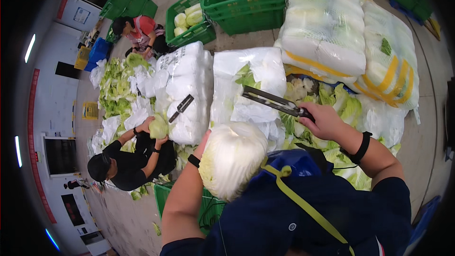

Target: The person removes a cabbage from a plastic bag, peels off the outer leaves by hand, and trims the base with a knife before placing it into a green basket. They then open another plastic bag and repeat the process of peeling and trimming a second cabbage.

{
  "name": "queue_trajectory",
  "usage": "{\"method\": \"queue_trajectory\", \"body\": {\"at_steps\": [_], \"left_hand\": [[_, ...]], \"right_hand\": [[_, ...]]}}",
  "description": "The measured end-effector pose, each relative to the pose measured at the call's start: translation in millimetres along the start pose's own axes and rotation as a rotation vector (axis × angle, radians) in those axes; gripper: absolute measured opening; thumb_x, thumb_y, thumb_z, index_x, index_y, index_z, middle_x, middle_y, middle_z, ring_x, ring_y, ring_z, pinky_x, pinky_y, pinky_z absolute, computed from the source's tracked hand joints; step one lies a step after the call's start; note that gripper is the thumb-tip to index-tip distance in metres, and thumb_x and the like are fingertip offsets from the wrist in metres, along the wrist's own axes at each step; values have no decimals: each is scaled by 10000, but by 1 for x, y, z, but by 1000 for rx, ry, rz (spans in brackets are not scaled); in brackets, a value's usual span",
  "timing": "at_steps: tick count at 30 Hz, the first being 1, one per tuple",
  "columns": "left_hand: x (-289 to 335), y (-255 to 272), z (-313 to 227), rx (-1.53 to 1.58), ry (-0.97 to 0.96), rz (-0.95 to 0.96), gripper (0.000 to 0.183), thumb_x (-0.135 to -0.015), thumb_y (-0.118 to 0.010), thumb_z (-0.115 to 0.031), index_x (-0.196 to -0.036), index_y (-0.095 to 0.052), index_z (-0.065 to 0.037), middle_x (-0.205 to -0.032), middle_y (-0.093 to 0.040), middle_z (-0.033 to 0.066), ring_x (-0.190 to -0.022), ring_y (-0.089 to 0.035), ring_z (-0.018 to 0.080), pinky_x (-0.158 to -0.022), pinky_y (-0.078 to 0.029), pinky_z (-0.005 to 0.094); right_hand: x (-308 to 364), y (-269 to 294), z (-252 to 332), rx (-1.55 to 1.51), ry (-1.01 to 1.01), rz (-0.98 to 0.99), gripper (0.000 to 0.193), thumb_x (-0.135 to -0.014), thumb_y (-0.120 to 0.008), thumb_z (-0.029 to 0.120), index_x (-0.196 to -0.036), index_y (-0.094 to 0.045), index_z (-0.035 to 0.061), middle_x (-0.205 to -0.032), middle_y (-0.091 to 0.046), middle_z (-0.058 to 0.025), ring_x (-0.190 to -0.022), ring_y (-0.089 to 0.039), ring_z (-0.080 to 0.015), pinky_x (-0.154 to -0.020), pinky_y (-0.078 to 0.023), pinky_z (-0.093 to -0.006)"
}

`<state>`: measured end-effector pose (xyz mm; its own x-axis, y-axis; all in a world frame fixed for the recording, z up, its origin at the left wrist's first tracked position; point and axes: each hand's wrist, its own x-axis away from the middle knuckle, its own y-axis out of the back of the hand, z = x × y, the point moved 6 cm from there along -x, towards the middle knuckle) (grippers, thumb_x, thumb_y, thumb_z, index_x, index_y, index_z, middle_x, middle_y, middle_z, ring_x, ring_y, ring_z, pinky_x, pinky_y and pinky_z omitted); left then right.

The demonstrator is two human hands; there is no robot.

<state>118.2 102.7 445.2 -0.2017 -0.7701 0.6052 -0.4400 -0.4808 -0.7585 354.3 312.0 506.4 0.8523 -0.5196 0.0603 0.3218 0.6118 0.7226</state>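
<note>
A large pale napa cabbage (233,159) rests against my left forearm, close to my body. My left hand (204,143) wraps round its far left side, most of the fingers hidden behind it. In my right hand (323,122) is the black handle of a long knife (270,99), its broad blade pointing left and away over the plastic-wrapped stack. The blade is apart from the cabbage. Beyond the cabbage stands a white plastic-wrapped bundle (249,66) with a green leaf on top. Another knife (181,109) lies on the neighbouring white bundle (187,78).
Net-covered cabbage bales (327,28) stand far right. Loose leaves (348,109) lie below them. Green crates (244,0) line the back, one (189,21) holding cabbages. One co-worker (128,161) at left holds a cabbage (159,127); another (142,33) crouches behind by a leaf pile (116,78).
</note>
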Motion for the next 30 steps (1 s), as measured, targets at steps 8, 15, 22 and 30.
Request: {"method": "queue_trajectory", "body": {"at_steps": [8, 15, 22, 30], "left_hand": [[1, 6, -7, -6, -5, -38, 726, -892, -287, -585, -1393, -343, -63, -1421, -354, 190, -1297, -354, 371, -1078, -296, 491], [7, 14, -5, -47, 37, -93, 730, -890, -294, -590, -1389, -355, -61, -1423, -353, 189, -1299, -351, 373, -1083, -292, 484], [11, 32, -1, -27, -78, -158, 720, -892, -289, -588, -1393, -355, -75, -1424, -356, 180, -1299, -350, 368, -1082, -288, 487], [42, 42, 43, 200, -234, -193, 707, -895, -282, -586, -1398, -355, -94, -1424, -361, 167, -1300, -349, 361, -1080, -284, 492]], "right_hand": [[-7, -18, 61, 0, 240, 225, 320, -859, -585, 332, -1084, -549, 109, -896, -640, -127, -799, -626, -318, -668, -493, -418], [-2, 7, -92, 5, -279, -128, 367, -867, -576, 336, -1125, -533, 78, -941, -647, -159, -856, -624, -336, -720, -494, -426], [-66, 26, -236, -105, -507, -448, 407, -829, -582, 268, -1173, -489, 72, -989, -631, -223, -934, -605, -383, -798, -481, -436], [-126, 135, -347, 187, -674, -600, 507, -787, -612, 195, -1265, -466, 111, -1175, -569, -208, -1079, -544, -390, -879, -447, -460]]}}
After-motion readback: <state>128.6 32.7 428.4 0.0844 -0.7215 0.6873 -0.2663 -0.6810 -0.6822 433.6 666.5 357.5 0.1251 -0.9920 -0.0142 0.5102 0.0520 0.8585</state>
